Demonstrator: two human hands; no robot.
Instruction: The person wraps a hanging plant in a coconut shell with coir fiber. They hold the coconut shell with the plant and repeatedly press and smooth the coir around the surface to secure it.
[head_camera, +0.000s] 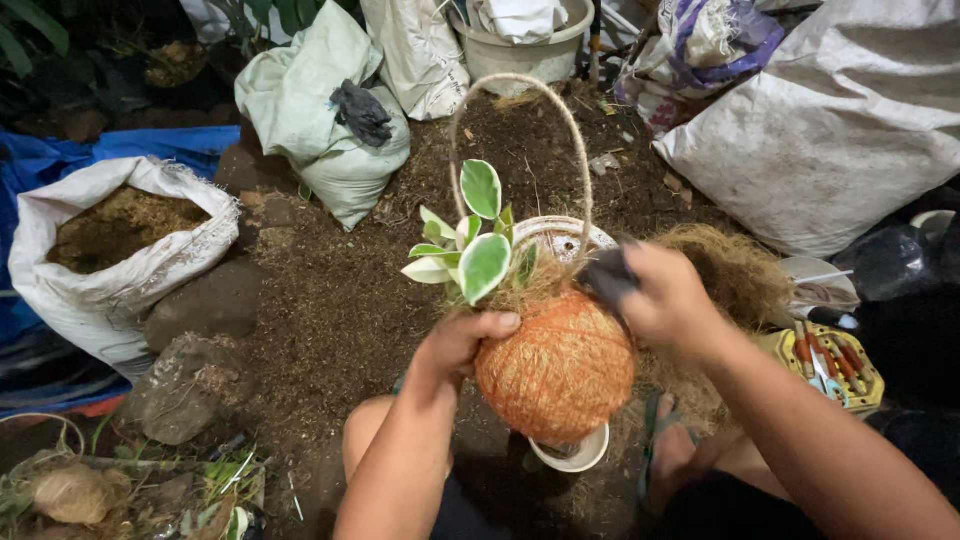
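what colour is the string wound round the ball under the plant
Orange, wound over the round fibre ball; clearest in the head view.

Open soil sack (110, 235), white bucket (525, 55)

ground (330, 300) — dark soil | sacks (820, 130) — white; tarp (60, 160) — blue | light — dim

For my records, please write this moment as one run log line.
left hand: grips orange string-wrapped ball | right hand: holds dark tool at ball top | variegated plant upright | twine loop above
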